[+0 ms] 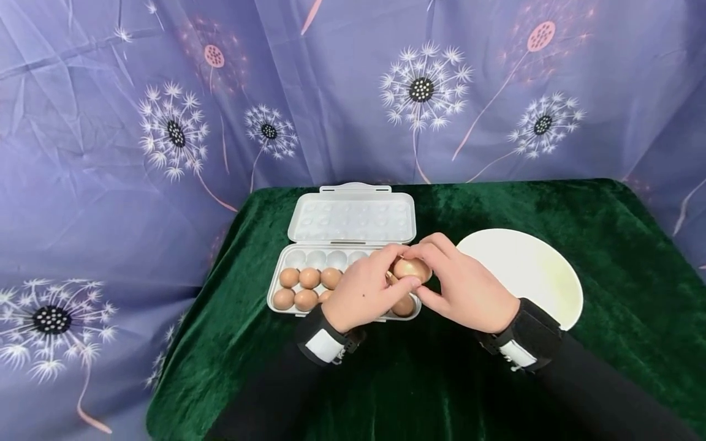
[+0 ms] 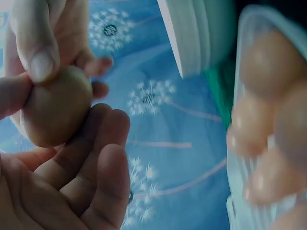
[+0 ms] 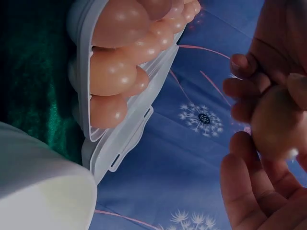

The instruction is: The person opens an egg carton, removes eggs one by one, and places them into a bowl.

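Over the right end of an egg box (image 1: 273, 288), both my hands hold one brown egg (image 1: 412, 269) between them. My left hand (image 1: 364, 293) has its thumb and fingers on the egg's left side. From the other side, my right hand (image 1: 474, 285) grips it with thumb and fingertips. In the left wrist view the egg (image 2: 60, 108) looks whole on the side that shows. Several brown eggs (image 1: 309, 278) sit in the front rows of the box, and some back-row cups at the left hold none. The left hand hides part of the box.
The egg box's translucent lid (image 1: 351, 219) lies open behind it. Right of the hands stands a large white bowl (image 1: 507, 269), partly behind the right hand. A dark green velvet cloth (image 1: 623, 294) covers the table, with a purple dandelion-print curtain (image 1: 342, 92) behind.
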The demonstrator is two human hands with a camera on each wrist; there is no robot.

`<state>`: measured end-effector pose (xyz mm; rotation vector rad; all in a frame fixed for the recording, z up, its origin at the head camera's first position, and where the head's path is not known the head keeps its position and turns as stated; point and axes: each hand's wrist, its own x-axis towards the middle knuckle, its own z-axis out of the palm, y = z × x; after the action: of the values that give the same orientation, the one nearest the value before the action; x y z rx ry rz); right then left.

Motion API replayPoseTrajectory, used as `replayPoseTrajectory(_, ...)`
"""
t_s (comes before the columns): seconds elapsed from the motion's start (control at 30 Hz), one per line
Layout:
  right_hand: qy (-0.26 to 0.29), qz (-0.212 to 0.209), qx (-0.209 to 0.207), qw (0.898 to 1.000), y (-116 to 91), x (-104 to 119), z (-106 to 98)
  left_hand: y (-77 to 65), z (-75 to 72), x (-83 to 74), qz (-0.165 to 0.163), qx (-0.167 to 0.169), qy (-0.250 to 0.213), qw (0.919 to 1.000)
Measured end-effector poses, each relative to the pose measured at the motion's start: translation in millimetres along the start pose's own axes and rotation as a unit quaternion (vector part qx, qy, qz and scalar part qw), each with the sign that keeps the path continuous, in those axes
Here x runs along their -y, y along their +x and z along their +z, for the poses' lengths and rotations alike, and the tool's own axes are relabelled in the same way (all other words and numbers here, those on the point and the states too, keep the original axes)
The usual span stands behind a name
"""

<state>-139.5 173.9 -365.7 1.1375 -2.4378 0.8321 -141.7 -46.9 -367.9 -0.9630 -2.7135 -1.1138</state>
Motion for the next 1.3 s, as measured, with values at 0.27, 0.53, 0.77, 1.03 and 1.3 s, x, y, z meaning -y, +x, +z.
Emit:
replayPoseTrajectory(0.27,-0.001,0.039,0.013,0.999,-4,-5,-5,10.3,-30.8,29.9,-0.037,0.035,0.108,0.9928)
replayPoseTrajectory(0.53,-0.007,0.057,0.041,0.997,-12,-8,-8,27.6,-46.7,62.5,-0.091,0.095,0.233,0.9636)
replayPoseTrajectory(0.77,-0.016,0.069,0.055,0.996,-17,-12,-11,38.4,-44.7,77.0,-0.109,0.149,0.259,0.9479)
replayPoseTrajectory(1.03,-0.011,0.069,0.069,0.995,-16,-13,-9,45.4,-34.4,88.3,-0.141,0.187,0.288,0.9287)
replayPoseTrajectory(1.3,-0.017,0.082,0.090,0.992,-15,-13,-7,46.6,-29.9,99.2,-0.151,0.188,0.291,0.9261)
